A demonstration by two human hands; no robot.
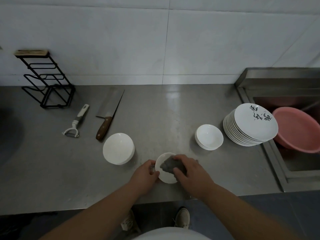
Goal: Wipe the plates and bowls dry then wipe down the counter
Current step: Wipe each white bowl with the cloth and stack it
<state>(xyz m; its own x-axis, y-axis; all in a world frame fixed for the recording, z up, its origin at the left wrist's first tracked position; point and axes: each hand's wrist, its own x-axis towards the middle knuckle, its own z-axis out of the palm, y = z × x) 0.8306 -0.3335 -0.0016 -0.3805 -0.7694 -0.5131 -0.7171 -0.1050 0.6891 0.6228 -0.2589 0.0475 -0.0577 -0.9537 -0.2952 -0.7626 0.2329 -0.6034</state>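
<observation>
One dish [164, 178] under one cloth [168, 166], near the table's [173, 110] front edge.
Left grip [145, 172] pinches the dish rim; right grip [190, 172] clutches the cloth. Three stacks stand clear: bowls [118, 149], saucers [209, 136], plates [251, 125].

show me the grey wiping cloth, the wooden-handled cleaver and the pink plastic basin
grey wiping cloth [168, 166]: head view, on its exposed middle
wooden-handled cleaver [103, 129]: head view, on the brown handle
pink plastic basin [297, 127]: head view, on its inner wall

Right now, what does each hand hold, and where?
The left hand grips the small white dish at its left rim; the right hand grips a gray cloth by its right end, in it.
</observation>
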